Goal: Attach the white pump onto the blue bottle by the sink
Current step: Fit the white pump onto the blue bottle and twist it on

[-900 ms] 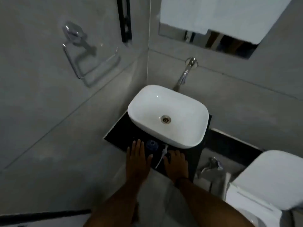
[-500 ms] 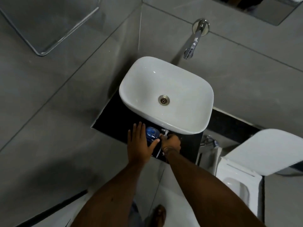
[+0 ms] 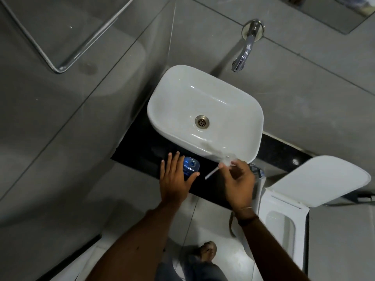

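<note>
Bathroom corner seen from above, grey tiled walls on the left and at the top of the frame. White basin at centre, set on a black counter, brass drain in its bowl, chrome spout projecting from the wall above it at upper right of centre. Blue bottle upright on the counter just below the basin's lower left rim, viewed end-on, neck opening uncovered. Left hand beside and around the bottle at lower centre: fingers extended and together along its left side, thumb across its near side, touching the bottle, hand more cupped than clenched. Right hand to the right of the bottle, apart from it, raised over the counter's front edge with fingers curled loosely and fingertips pinched on the white pump. Pump head blurred against the basin's lower right rim, shape not distinguishable; thin dip tube slanting down-left from the fingers toward the bottle, its tip clear of the bottle. Dark band on the right wrist. Toilet with raised white lid at lower right of the frame. Chrome towel ring on the wall at upper left. Mirror edge at the top right corner. Foot on the pale floor at bottom centre.
</note>
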Available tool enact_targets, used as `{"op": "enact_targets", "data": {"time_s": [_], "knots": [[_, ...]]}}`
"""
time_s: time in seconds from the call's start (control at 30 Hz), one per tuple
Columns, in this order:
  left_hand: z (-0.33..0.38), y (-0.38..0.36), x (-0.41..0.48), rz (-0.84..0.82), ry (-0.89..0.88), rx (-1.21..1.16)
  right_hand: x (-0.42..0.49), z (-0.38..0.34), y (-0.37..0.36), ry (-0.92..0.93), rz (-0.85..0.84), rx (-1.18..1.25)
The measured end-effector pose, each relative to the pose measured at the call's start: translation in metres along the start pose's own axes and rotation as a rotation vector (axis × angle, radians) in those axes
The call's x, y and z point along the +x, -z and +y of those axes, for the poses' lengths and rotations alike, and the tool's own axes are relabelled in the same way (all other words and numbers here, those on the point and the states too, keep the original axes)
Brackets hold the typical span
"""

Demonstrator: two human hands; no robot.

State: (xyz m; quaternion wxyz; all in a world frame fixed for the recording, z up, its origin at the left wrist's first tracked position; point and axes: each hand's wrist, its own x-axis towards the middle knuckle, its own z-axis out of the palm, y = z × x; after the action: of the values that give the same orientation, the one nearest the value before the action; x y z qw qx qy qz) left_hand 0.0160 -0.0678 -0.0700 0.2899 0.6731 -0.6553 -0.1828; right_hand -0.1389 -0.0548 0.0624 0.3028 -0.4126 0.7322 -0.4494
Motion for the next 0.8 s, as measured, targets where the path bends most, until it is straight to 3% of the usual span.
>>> {"op": "enact_targets", "data": {"time_s": [0.17,0.37,0.63,0.8], "knots": [[0.0,0.002,0.001,-0.01,0.001,-0.003,-0.003,-0.036,-0.017,0.144,-0.057,0.113],[0.001,0.006,0.001,-0.054,0.011,-0.007,-0.007,-0.024,-0.031,0.173,-0.103,0.114],[0.002,0.007,0.0,-0.044,-0.013,0.033,-0.003,0.019,-0.065,0.181,-0.298,-0.173],[0.0,0.005,0.001,-0.057,-0.018,0.04,0.0,0.029,-0.072,0.151,-0.31,-0.287]]}}
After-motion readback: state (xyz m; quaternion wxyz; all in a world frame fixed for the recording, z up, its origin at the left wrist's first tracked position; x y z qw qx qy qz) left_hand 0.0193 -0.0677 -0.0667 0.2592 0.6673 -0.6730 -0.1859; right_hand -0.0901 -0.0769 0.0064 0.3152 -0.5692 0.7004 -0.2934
